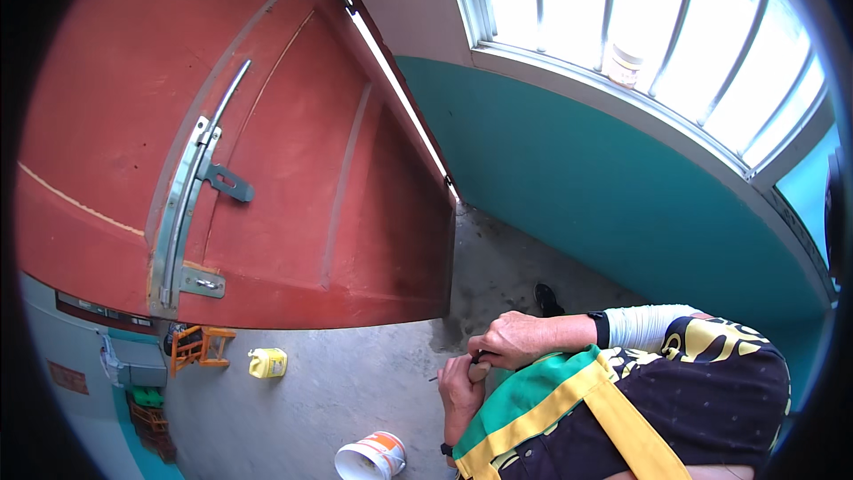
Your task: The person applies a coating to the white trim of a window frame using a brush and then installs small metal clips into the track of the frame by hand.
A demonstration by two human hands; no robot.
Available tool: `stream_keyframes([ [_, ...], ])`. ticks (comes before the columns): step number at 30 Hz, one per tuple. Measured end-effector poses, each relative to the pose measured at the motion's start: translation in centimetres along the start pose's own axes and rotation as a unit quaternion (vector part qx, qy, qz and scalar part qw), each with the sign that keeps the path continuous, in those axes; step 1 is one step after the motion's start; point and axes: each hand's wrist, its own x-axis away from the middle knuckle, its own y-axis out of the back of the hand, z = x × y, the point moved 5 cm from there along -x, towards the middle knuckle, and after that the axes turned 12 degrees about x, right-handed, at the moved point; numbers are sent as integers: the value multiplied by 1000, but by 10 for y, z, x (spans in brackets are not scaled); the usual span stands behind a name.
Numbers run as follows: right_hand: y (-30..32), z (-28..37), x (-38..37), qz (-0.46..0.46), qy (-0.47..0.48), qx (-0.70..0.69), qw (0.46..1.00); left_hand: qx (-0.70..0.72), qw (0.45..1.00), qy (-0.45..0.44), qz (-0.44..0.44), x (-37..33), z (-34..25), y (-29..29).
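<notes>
Red door: 9 to 10 o'clock, red door (pixel 258 240) bearing a metal bolt (pixel 182 204).
Stool-like frame: 8 o'clock, orange frame (pixel 203 347).
Jug: between 7 and 8, yellow jug (pixel 267 363) on the floor.
Bucket: between 6 and 7, white-and-orange bucket (pixel 380 453).
Left hand: near 6, left hand (pixel 459 387) curled around a tan piece (pixel 478 372), which lies between 5 and 6.
Right hand: 5, right hand (pixel 511 340) bent-fingered against the left; cannot tell what it grips.
Jar: 2, small jar (pixel 625 67) on the windowsill (pixel 542 60).
</notes>
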Motion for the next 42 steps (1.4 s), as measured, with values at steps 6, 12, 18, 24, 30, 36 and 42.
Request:
stream_keyframes([
  [6,22,22,6,-97,89,-50,990,51,996,-13,-65,3,10,12],
  [12,32,23,-4,-96,184,63,976,58,995,40,-71,-12,6,2],
  [18,66,-28,14,-104,154,95,978,63,996,53,-29,-72,-49,-18],
  [24,92,-87,49,-167,146,36,975,51,996,35,66,-124,-67,-56],
  [30,125,-111,58,-275,103,-32,955,-62,990,125,-9,-120,-52,-56],
  [36,120,-134,58,-186,-50,-75,978,-60,988,88,-115,-90,-26,-30],
  [42,70,-33,5,19,42,-158,986,-75,983,118,-115,-16,-2,-24],
])
